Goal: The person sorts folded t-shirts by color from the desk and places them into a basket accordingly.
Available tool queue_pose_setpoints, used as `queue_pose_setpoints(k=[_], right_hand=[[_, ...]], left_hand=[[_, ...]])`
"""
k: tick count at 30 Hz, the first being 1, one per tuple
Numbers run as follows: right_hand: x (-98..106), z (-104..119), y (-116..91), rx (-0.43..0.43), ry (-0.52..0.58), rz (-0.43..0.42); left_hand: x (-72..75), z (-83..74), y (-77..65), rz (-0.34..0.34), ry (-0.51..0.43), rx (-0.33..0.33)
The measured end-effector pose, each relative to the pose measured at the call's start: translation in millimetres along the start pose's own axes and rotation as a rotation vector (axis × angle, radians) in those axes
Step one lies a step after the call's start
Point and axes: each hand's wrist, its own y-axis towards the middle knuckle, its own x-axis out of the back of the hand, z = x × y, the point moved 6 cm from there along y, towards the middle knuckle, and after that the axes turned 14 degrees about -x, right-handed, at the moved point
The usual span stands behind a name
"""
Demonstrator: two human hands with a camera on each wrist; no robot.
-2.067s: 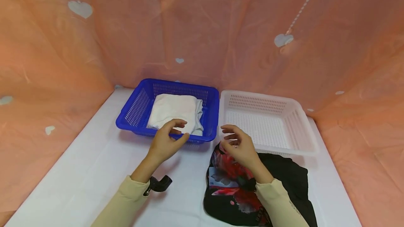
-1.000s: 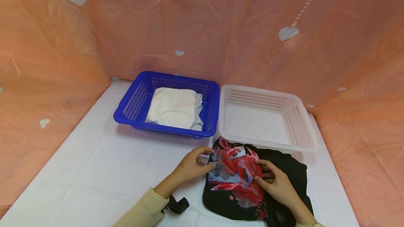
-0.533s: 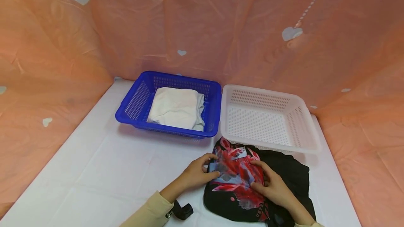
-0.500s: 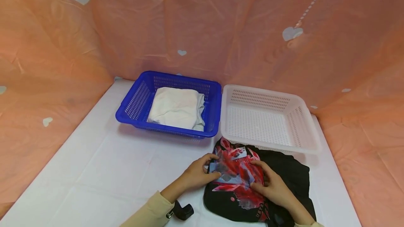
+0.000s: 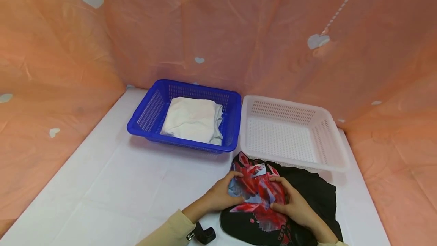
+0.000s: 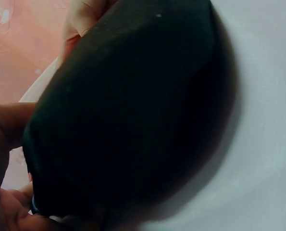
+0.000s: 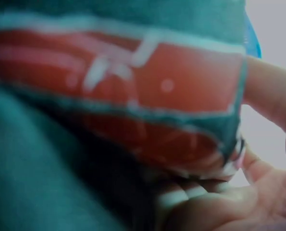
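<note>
A black shirt (image 5: 315, 191) with a large red flower print lies folded on the table at front right in the head view. My left hand (image 5: 221, 197) pinches its left part, thumb and fingers spread over the printed cloth. On the print's right side, my right hand (image 5: 296, 205) grips the same layer. The left wrist view is mostly filled by the dark shirt (image 6: 133, 106), with fingers at its left edge. Up close in the right wrist view, a fold of the shirt (image 7: 195, 77) shows red print, and the fingers curl beneath its edge.
Behind the hands stands a blue basket (image 5: 186, 146) holding folded white cloth (image 5: 191, 119). A white basket (image 5: 300, 165) sits right beside it, close behind the shirt. A white sheet (image 5: 112, 185) covers the table, and orange curtains (image 5: 218, 33) with hearts enclose it.
Both hands have come from near the baskets' front edges down to the shirt. The left has since moved slightly right onto the print and taken hold. The baskets stay put.
</note>
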Motion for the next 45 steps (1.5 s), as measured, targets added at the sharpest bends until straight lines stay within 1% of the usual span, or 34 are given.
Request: queue_pose_setpoints(k=[5,8,13,16,23,25,28,31,34,36,38,42,45], right_hand=[[-3.7,1.1,-1.7,0.005,0.011,0.033],[-6.3,3.0,-4.0,-0.003,0.006,0.059],[-7.1,14.1,-9.1,0.062,-0.064,0.052],[-7.7,22.4,-12.6,0.117,-0.071,0.060],[-11.8,37.0,-21.1,0.197,0.017,0.125],[-12.1,42.0,-24.0,0.233,0.036,0.125],[-10.7,50.9,-29.5,0.291,0.055,0.111],[-5.9,60.3,-35.1,0.333,0.062,0.075],[1.1,68.4,-38.1,0.356,0.065,0.018],[5.1,74.5,-39.1,0.392,0.059,-0.020],[8.5,80.3,-39.8,0.426,0.056,-0.047],[14.7,92.7,-41.9,0.511,0.050,-0.066],[21.4,101.6,-42.8,0.526,0.017,-0.100]], left_hand=[[1.5,-1.4,-3.2,0.016,0.021,0.013],[4.4,-4.1,-5.4,0.027,0.042,0.008],[10.3,-11.4,-9.6,0.039,0.047,-0.012],[14.2,-18.3,-12.5,0.053,0.048,-0.041],[24.2,-36.4,-17.4,0.078,0.038,-0.116],[27.0,-43.4,-18.3,0.082,0.045,-0.151],[31.8,-54.9,-19.0,0.078,0.060,-0.210],[37.5,-66.4,-19.1,0.065,0.042,-0.258],[44.5,-77.7,-18.3,0.031,0.018,-0.293],[49.2,-83.7,-17.0,0.002,0.010,-0.311],[53.7,-89.2,-15.2,-0.029,0.025,-0.331],[59.9,-99.9,-10.0,-0.067,0.061,-0.367],[64.7,-109.7,-4.2,-0.098,0.097,-0.407]])
